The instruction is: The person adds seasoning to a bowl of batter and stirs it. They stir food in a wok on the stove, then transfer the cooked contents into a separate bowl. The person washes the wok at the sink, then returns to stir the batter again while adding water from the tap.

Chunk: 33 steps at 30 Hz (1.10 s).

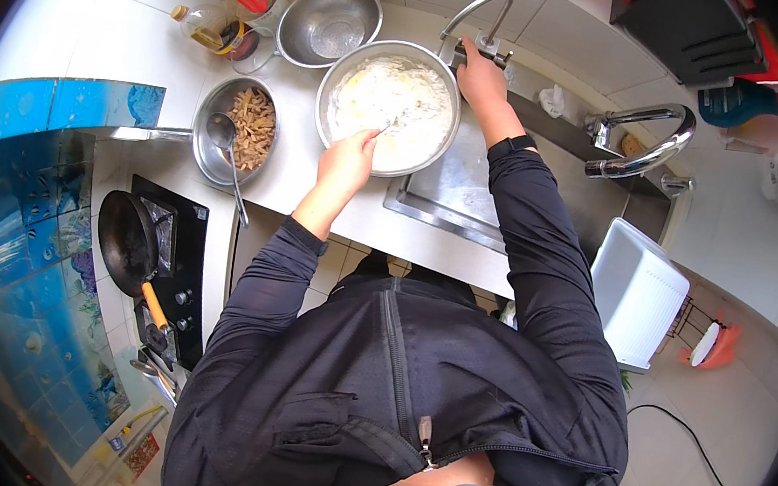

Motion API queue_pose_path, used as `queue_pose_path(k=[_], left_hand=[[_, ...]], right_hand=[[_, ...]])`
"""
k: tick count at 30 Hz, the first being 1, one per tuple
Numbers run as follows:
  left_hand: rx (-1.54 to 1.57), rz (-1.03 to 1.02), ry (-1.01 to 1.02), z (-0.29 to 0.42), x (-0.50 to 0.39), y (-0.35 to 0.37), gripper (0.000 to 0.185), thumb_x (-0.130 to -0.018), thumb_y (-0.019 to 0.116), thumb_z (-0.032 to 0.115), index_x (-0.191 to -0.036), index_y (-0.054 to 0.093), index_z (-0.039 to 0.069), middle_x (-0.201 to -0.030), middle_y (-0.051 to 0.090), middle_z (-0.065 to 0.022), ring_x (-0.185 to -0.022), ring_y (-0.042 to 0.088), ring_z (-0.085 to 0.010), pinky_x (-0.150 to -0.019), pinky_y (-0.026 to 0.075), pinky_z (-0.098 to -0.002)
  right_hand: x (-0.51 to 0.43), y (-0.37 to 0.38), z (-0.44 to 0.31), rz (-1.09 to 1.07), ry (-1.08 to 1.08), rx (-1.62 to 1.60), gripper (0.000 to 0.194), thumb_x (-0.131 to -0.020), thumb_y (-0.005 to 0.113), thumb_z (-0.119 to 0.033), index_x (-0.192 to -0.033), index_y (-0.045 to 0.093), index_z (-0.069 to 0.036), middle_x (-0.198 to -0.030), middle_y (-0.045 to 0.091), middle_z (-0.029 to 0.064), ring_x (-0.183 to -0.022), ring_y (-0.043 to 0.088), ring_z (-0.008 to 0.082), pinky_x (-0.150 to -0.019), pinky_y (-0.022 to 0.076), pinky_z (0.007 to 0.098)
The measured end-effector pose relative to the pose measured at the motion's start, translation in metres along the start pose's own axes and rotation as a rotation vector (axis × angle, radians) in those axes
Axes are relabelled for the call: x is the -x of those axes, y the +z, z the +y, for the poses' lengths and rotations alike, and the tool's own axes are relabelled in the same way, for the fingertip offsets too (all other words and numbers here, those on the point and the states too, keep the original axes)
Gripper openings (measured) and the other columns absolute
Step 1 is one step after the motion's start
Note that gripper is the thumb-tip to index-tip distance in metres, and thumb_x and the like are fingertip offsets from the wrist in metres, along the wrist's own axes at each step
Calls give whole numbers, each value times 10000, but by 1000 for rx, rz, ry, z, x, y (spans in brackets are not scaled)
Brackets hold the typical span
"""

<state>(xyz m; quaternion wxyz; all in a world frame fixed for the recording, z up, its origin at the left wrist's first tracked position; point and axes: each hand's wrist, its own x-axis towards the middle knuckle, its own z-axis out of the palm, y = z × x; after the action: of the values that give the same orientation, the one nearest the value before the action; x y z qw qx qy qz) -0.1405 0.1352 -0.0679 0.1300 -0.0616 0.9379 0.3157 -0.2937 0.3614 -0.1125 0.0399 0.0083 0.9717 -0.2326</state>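
Observation:
My left hand (349, 163) grips a thin metal utensil (387, 127), whose far end rests in a white, lumpy flour mixture (403, 97). The mixture fills a wide metal bowl (324, 124) on the counter. To the right of the bowl, my right hand (481, 76) reaches to the small handle (501, 60) at the base of a thin gooseneck faucet (475, 2); whether its fingers close around the handle cannot be told. At the left, a metal pan (207, 163) holds cooked-looking meat strips (254, 128) and a metal ladle (221, 130).
A metal colander (329, 26) and bottles (202, 28) stand behind. The sink (460, 194) with a chrome faucet (651, 145) lies at the right, a white plastic basket (637, 295) nearer me. A wok (125, 242) sits on the gas stove (185, 244) at the left.

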Motion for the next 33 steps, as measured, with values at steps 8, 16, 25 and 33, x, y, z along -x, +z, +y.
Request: queue_pose_path(k=[8, 16, 25, 33], left_hand=[[15, -13, -22, -2, -1, 0, 290, -926, 506, 231, -1155, 640, 114, -1036, 667, -150, -974, 638, -295, -821, 489, -355], [17, -43, -41, -5, -4, -1, 310, -929, 472, 271, -1171, 633, 164, -1043, 663, -146, -991, 622, -316, -843, 482, -392], [179, -47, -43, -8, -4, -19, 309, -929, 481, 220, -1167, 627, 87, -1083, 648, -179, -1015, 622, -314, -851, 480, -366], [-60, 19, 100, 4, -72, 19, 311, -924, 453, 247, -1134, 644, 120, -1053, 652, -174, -1001, 613, -337, -864, 475, -405]], right_hand=[[-1, 0, 0, 42, -38, -26, 483, -824, 522, -152, -1303, 478, -203, -880, 666, 203, -825, 640, 385, -741, 508, 494], [-1, -1, 0, 84, -70, -11, 450, -828, 520, -152, -1276, 512, -199, -858, 667, 194, -811, 643, 376, -723, 516, 479], [46, 19, 2, 158, 42, -256, 291, -904, 485, -269, -1135, 586, -123, -961, 661, 184, -892, 632, 357, -775, 491, 472], [84, 66, 12, 144, 165, -643, 317, -956, 436, -316, -1036, 593, -53, -929, 638, 212, -906, 584, 426, -771, 456, 472]])
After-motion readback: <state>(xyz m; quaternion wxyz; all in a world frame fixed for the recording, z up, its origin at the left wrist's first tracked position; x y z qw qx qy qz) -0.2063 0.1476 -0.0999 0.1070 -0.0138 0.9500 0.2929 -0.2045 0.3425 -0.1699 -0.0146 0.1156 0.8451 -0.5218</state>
